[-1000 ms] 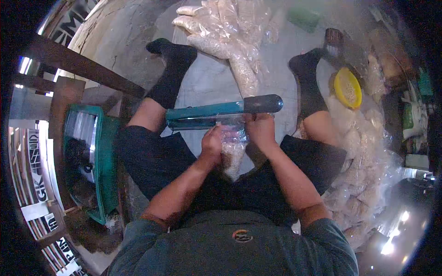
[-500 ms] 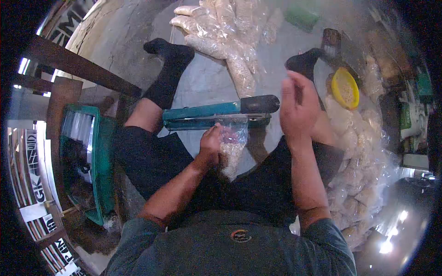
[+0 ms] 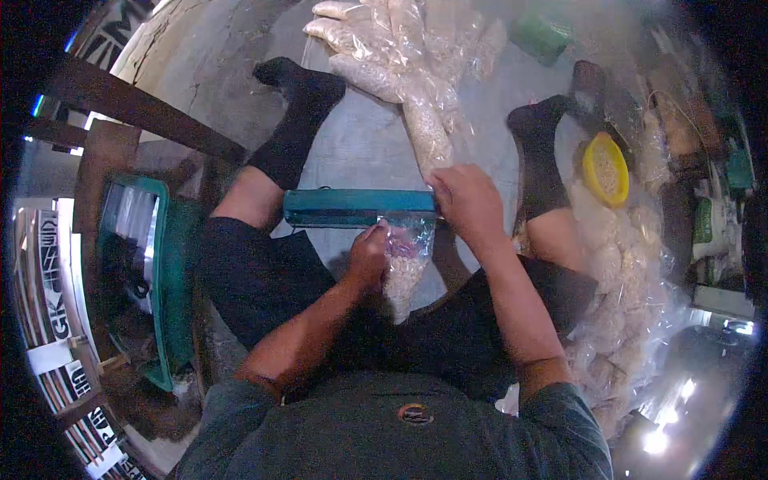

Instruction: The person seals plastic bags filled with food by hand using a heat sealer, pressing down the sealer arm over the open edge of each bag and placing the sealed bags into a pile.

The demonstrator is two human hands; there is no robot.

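Now, the clear bag [image 3: 405, 276]: one, of thin glossy plastic, filled low with pale grains and showing a pinkish-purple patch above them; it tapers to a blunt lower end and sits between your thighs, its top at the near side of the teal device.
Teal device [image 3: 352, 202]: one, long, straight and hard-looking, lying crosswise in front of you; you cannot tell how far the bag's edge reaches into it.
Left hand [image 3: 369, 254]: fingers closed in a pinch on the bag's left edge, forearm angled inward from your elbow.
Right hand [image 3: 472, 204]: fingers curled down over the device's right end, covering it, your forearm reaching up and inward.
Black socks [image 3: 300, 104]: two, of dark cloth, on your spread legs either side of the floor [image 3: 364, 148], which is pale grey.
Far bags [image 3: 400, 68]: a heap of plump, crinkled clear plastic with pale filling, overlapping too much to count.
Right-side bags [image 3: 624, 288]: another glossy heap, likewise uncountable.
Yellow bowl [image 3: 590, 168]: one, oval to your eye, holding pale grains.
Green crate [image 3: 165, 280]: one, its rim raised, at your left.
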